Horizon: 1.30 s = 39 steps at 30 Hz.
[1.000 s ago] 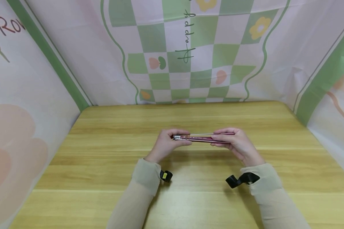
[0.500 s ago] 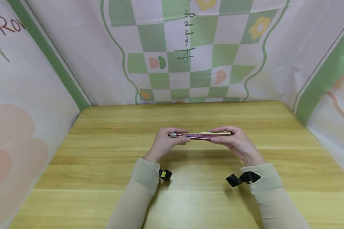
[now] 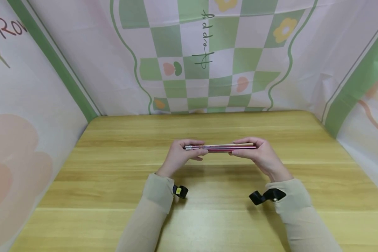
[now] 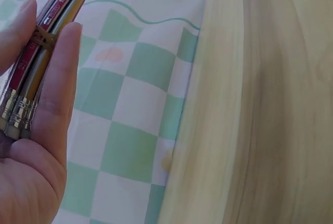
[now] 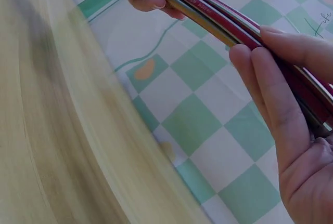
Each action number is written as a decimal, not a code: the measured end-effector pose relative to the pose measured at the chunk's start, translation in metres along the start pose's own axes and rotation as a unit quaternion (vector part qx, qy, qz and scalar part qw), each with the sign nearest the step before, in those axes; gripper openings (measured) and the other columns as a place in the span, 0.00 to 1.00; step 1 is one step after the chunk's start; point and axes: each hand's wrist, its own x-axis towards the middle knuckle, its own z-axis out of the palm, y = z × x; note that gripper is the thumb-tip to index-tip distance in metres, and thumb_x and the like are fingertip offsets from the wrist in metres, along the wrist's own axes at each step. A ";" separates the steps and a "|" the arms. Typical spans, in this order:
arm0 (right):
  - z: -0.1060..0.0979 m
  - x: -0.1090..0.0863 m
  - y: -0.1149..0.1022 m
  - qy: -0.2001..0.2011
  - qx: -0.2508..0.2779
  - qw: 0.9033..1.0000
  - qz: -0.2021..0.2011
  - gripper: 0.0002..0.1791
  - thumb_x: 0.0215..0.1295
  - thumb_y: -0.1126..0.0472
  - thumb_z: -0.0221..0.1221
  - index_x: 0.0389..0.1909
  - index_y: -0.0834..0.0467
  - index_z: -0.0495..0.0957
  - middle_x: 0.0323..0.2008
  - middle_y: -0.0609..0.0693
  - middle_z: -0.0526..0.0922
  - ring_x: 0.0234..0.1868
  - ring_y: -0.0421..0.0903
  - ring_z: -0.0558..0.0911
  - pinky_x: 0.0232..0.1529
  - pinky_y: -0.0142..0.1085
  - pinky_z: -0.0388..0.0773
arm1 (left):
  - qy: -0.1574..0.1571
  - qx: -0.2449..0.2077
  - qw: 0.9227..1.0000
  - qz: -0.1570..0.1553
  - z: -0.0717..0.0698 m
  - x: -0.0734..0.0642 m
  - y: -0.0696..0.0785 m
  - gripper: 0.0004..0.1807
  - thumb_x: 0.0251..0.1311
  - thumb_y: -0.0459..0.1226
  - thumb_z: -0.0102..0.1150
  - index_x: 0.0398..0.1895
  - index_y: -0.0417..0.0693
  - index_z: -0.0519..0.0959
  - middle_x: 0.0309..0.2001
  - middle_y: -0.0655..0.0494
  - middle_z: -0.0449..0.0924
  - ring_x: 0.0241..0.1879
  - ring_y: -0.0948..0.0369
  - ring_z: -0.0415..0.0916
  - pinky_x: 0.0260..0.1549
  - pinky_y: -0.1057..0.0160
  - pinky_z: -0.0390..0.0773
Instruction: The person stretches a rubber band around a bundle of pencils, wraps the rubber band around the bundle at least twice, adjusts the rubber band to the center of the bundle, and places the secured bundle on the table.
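A bundle of several pencils [image 3: 222, 148], dark red and one gold-yellow, lies level between both hands above the table. My left hand [image 3: 179, 155] pinches its left end, where metal ferrules and erasers show in the left wrist view. A brown rubber band [image 4: 43, 38] goes round the pencils near that end, between thumb and finger. At the other end, my right hand [image 3: 261, 157] holds the pencils between thumb and fingers, as the right wrist view also shows. The far tips on the right are partly hidden by that hand.
Beneath the hands is a wood-grain table [image 3: 220, 217]. A green-and-white checkered cloth backdrop [image 3: 208, 63] hangs behind its far edge, with printed cloth walls on the left and right. Each wrist wears a black strap [image 3: 180, 191].
Both hands have lifted the bundle slightly away from the person. The pencils have turned, so the gold-yellow one now shows along the far side. The left fingers have shifted round the banded end.
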 end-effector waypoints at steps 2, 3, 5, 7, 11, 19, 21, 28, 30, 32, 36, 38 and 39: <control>0.001 0.000 0.000 0.007 0.011 1.000 -0.002 0.18 0.58 0.78 0.63 0.39 0.52 0.87 0.34 0.48 0.90 0.37 0.42 0.89 0.45 0.30 0.83 | -0.003 0.005 1.000 0.002 -0.001 0.000 0.000 0.18 0.55 0.33 0.72 0.50 0.40 0.84 0.45 0.42 0.86 0.46 0.37 0.82 0.40 0.54 0.87; 0.001 0.001 0.000 0.010 0.016 1.000 -0.001 0.17 0.58 0.78 0.63 0.38 0.53 0.87 0.34 0.48 0.90 0.37 0.42 0.89 0.44 0.30 0.84 | -0.005 0.009 1.000 0.002 -0.002 0.000 0.000 0.18 0.55 0.33 0.72 0.50 0.40 0.84 0.45 0.42 0.86 0.47 0.37 0.82 0.39 0.54 0.87; 0.001 0.001 0.000 0.016 0.031 0.999 0.001 0.17 0.58 0.79 0.62 0.38 0.54 0.87 0.33 0.50 0.89 0.36 0.43 0.89 0.44 0.32 0.84 | -0.011 0.019 1.000 -0.001 -0.004 -0.001 0.002 0.19 0.56 0.34 0.71 0.51 0.40 0.83 0.46 0.44 0.86 0.46 0.38 0.82 0.40 0.54 0.87; 0.000 0.001 0.001 0.017 0.049 0.999 0.000 0.16 0.59 0.79 0.61 0.37 0.56 0.87 0.33 0.51 0.89 0.36 0.44 0.89 0.44 0.34 0.85 | -0.017 0.026 1.000 -0.006 -0.007 -0.002 0.003 0.19 0.57 0.33 0.70 0.52 0.40 0.83 0.47 0.45 0.85 0.46 0.37 0.82 0.42 0.52 0.86; 0.000 0.002 0.002 0.012 0.073 0.997 -0.007 0.16 0.60 0.80 0.60 0.36 0.58 0.87 0.35 0.53 0.88 0.35 0.46 0.90 0.44 0.36 0.85 | -0.017 0.022 1.000 -0.015 -0.011 -0.003 0.005 0.18 0.58 0.32 0.69 0.52 0.39 0.82 0.47 0.45 0.83 0.47 0.35 0.81 0.47 0.46 0.84; 0.001 0.004 0.006 0.008 0.086 0.996 -0.011 0.13 0.62 0.79 0.59 0.37 0.61 0.86 0.35 0.54 0.88 0.36 0.46 0.90 0.44 0.37 0.85 | 0.009 0.021 1.000 -0.001 -0.005 -0.001 0.002 0.18 0.55 0.32 0.72 0.50 0.39 0.83 0.43 0.43 0.84 0.33 0.53 0.87 0.42 0.55 0.86; 0.001 0.005 0.007 0.005 0.090 0.996 -0.012 0.12 0.62 0.78 0.59 0.38 0.62 0.86 0.35 0.54 0.88 0.36 0.46 0.90 0.44 0.37 0.84 | 0.012 0.022 1.000 0.000 -0.004 -0.001 0.002 0.17 0.54 0.31 0.72 0.49 0.38 0.84 0.42 0.43 0.85 0.35 0.48 0.87 0.41 0.55 0.86; 0.005 0.007 0.010 -0.033 0.112 0.993 -0.022 0.13 0.64 0.79 0.56 0.38 0.62 0.86 0.35 0.55 0.88 0.37 0.47 0.89 0.45 0.37 0.85 | 0.017 0.050 0.999 -0.011 0.000 -0.002 0.003 0.18 0.51 0.32 0.75 0.46 0.37 0.85 0.43 0.44 0.86 0.36 0.43 0.85 0.41 0.51 0.86; 0.007 0.008 0.011 -0.038 0.110 0.993 -0.020 0.14 0.64 0.79 0.56 0.38 0.62 0.86 0.36 0.55 0.88 0.37 0.47 0.89 0.44 0.36 0.85 | 0.016 0.057 0.998 -0.017 0.001 -0.002 0.002 0.18 0.50 0.33 0.75 0.46 0.38 0.85 0.44 0.45 0.87 0.34 0.46 0.86 0.43 0.49 0.85; 0.007 0.008 0.011 -0.038 0.104 0.994 -0.017 0.14 0.64 0.79 0.56 0.38 0.61 0.86 0.35 0.54 0.88 0.37 0.47 0.89 0.44 0.36 0.85 | 0.016 0.071 0.997 -0.017 0.003 -0.002 0.002 0.19 0.50 0.35 0.76 0.46 0.40 0.86 0.44 0.48 0.87 0.32 0.49 0.86 0.43 0.47 0.85; 0.008 0.007 0.012 -0.037 0.094 0.995 -0.011 0.14 0.64 0.79 0.57 0.37 0.61 0.86 0.35 0.53 0.88 0.37 0.47 0.89 0.45 0.36 0.85 | 0.022 0.105 0.994 -0.007 0.005 -0.002 0.001 0.18 0.48 0.39 0.78 0.44 0.47 0.88 0.42 0.53 0.88 0.30 0.56 0.83 0.41 0.43 0.83; 0.009 0.007 0.011 -0.038 0.090 0.995 -0.010 0.14 0.63 0.79 0.57 0.37 0.60 0.86 0.36 0.53 0.88 0.37 0.48 0.89 0.45 0.36 0.85 | 0.024 0.115 0.993 -0.003 0.005 -0.003 0.000 0.17 0.48 0.40 0.78 0.43 0.49 0.88 0.41 0.54 0.88 0.29 0.60 0.81 0.41 0.41 0.82; 0.009 0.007 0.011 -0.039 0.088 0.995 -0.009 0.14 0.63 0.79 0.57 0.37 0.60 0.86 0.36 0.53 0.88 0.38 0.48 0.89 0.45 0.36 0.85 | 0.025 0.118 0.993 -0.002 0.005 -0.003 0.001 0.17 0.48 0.40 0.78 0.43 0.50 0.88 0.41 0.55 0.88 0.29 0.63 0.79 0.41 0.41 0.82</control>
